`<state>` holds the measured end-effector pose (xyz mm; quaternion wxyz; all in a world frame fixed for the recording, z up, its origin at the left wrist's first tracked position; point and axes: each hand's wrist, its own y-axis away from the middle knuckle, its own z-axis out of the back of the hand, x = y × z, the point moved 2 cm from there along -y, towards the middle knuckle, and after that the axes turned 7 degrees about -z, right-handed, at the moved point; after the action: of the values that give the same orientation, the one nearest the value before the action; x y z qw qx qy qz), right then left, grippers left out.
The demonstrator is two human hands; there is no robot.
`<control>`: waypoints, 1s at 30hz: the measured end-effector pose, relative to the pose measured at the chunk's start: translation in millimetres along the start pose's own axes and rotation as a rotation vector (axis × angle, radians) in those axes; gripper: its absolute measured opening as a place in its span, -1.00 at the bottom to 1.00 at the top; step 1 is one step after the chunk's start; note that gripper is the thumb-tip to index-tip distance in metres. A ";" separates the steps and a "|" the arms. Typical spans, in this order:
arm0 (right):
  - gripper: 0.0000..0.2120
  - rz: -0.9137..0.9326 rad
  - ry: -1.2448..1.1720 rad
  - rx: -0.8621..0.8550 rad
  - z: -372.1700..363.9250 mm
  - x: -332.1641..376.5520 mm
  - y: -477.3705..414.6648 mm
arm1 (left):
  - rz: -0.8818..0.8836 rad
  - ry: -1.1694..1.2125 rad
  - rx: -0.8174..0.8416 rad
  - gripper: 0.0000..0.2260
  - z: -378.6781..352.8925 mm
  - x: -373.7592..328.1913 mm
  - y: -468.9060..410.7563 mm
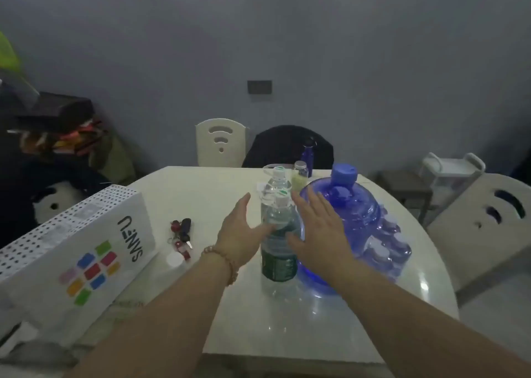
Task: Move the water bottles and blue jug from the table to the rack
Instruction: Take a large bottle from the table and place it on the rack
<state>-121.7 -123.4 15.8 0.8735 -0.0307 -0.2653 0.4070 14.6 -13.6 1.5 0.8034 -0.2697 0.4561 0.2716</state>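
Note:
Two clear water bottles with white caps stand mid-table, the near one point(278, 258) with a dark green label, the far one point(276, 186) right behind it. A big blue jug point(360, 219) with a blue cap stands just right of them. My left hand point(241, 235) is spread open on the near bottle's left side, its thumb at the bottle. My right hand point(317, 234) is spread open on the bottle's right side, between bottle and jug. Neither hand has closed on anything. The rack does not show.
On the white table point(201, 193) lie a white shopping bag point(71, 257) at left, a bunch of keys point(182, 235), a small jar point(299, 176) and a dark blue flask point(307, 154) behind the bottles. Chairs point(220, 143) stand at the far side and right. A white cart point(451, 170) is at far right.

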 end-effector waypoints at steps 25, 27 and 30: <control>-0.04 0.231 0.150 -0.056 -5.5 -12.5 29.2 | -0.491 -0.141 0.210 -0.39 -86.9 60.1 8.8; -0.10 0.187 0.167 -0.061 1.0 -20.6 48.4 | -0.502 -0.302 0.205 -0.39 -91.0 58.3 25.9; -0.25 0.204 0.277 -0.060 3.1 -29.1 71.5 | -0.509 -0.414 0.194 -0.31 -94.9 57.5 47.8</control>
<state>-188.3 -97.4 -13.5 0.8546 -0.1394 -0.1501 0.4772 -48.6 -33.4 -99.5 0.9429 -0.2364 0.2252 0.0665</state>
